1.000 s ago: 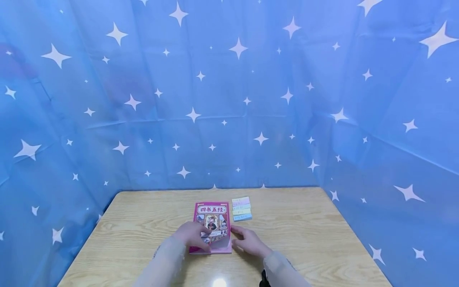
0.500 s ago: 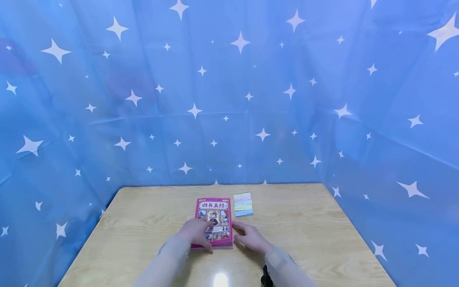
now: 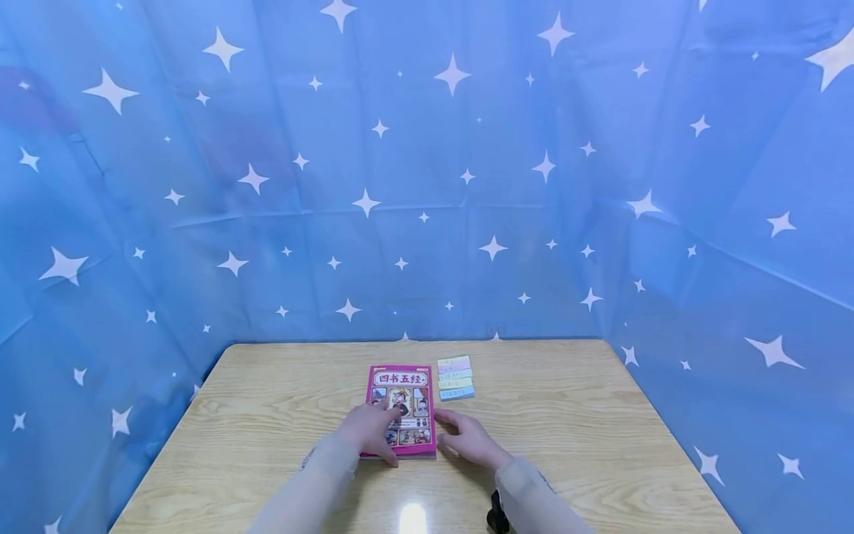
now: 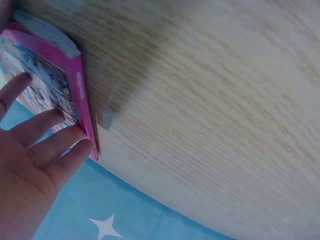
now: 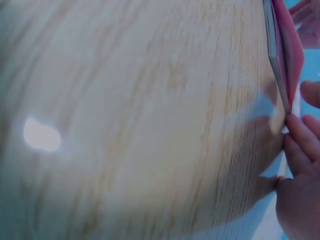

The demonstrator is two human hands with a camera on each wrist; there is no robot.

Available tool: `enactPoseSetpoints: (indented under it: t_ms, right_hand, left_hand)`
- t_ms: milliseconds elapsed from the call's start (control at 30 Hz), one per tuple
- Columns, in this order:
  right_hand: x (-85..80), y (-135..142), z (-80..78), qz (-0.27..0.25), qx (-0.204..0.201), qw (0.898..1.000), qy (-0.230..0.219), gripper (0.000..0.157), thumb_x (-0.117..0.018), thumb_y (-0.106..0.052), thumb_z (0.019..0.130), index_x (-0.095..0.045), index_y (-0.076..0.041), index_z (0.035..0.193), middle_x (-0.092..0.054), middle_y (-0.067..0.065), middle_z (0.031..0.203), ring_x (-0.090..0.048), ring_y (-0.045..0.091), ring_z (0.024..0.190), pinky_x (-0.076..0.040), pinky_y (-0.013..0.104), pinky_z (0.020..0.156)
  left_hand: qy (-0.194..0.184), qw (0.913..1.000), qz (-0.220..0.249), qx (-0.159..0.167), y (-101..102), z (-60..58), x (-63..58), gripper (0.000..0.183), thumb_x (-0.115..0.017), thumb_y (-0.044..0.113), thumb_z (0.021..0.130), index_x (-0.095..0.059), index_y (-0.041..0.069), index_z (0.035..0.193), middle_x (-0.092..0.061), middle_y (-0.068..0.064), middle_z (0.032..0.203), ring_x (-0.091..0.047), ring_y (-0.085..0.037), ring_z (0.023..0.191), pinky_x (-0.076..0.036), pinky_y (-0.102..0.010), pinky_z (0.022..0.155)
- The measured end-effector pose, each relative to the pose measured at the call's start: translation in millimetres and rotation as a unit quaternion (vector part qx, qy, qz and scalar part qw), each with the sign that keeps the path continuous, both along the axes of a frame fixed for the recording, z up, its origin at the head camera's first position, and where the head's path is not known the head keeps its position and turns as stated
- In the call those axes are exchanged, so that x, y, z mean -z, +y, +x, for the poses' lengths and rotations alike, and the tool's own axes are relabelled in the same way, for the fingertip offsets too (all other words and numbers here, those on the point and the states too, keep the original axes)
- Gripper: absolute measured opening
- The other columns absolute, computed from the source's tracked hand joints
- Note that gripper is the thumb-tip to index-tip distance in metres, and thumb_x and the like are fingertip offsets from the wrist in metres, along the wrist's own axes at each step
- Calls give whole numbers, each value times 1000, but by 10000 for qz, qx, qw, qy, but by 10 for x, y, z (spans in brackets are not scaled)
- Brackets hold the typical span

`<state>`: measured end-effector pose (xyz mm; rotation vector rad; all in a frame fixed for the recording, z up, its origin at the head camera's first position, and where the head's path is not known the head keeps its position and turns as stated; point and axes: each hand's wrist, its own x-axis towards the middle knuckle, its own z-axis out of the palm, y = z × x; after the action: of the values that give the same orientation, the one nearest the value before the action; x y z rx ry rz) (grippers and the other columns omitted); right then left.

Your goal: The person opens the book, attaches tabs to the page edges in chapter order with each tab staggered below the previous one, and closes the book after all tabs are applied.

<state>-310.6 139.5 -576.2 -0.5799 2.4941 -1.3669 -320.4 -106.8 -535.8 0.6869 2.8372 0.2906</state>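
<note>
A book (image 3: 414, 393) with a pink cover, Chinese characters and cartoon pictures lies on the wooden table. Across its left side rests my left hand (image 3: 369, 430), fingers spread over the cover, thumb near the bottom edge. The left wrist view shows those fingers (image 4: 55, 140) fairly straight on the cover beside the spine. My right hand (image 3: 470, 440) lies on the table at the book's right edge, fingertips touching that side. In the right wrist view, the book's pink cover (image 5: 290, 45) stands slightly apart from the pages, near the right fingers (image 5: 302, 137).
Colored sticky note strips (image 3: 456, 378), stacked in a column with handwriting, lie just right of the book's top. A blue curtain (image 3: 427, 170) with white stars surrounds the table (image 3: 567, 415) on the back and sides. A black object (image 3: 497, 513) shows at the right wrist.
The lower right part of the book's cover, bent up with a pale sheen earlier, now lies flatter with its pictures showing. The head view has tilted slightly; both hands stay by the book.
</note>
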Motion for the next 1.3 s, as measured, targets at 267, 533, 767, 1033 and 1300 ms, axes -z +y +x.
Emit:
enactPoseSetpoints:
  t_ms: [267,533,767,1033,1300]
  right_hand:
    - [15,19,-11,-9,-119,9999,106,55,-61,-12,92,-43,1,143,-48,15,143,-44,33,132,-32,51,110]
    - [3,-42,16,136,147,9990,409,65,-73,-20,83,-48,1,140,-52,15,140,-42,37,132,-31,54,110]
    - [1,-139,54,315,495,9955,746,57,-69,-26,88,-52,4,135,-58,17,131,-52,35,123,-39,50,105]
    - [-11,-110,41,212,418,9975,526,59,-70,-28,88,-52,3,135,-57,17,133,-51,35,125,-37,51,107]
    - [-41,-25,4,-5,171,9998,128,67,-74,-30,85,-48,2,139,-53,17,138,-45,36,130,-32,54,109]
  left_hand:
    - [-68,9996,268,49,-61,-41,-21,53,-81,37,61,-71,25,111,-68,1,107,-61,-25,98,-51,-43,86]
    - [23,9998,109,184,-45,-19,-49,57,-81,40,62,-69,24,114,-64,-8,122,-59,-31,108,-49,-47,92]
    - [64,9999,-95,87,-3,21,18,79,-86,54,57,-62,23,126,-48,-20,142,-48,-42,125,-39,-54,103]
    - [68,9998,-51,201,-32,-4,34,69,-87,51,57,-65,26,118,-49,-18,141,-49,-42,124,-42,-54,101]
    - [-143,9996,174,166,-77,-8,-43,59,-86,47,61,-68,26,113,-59,-12,130,-56,-37,114,-46,-51,96]
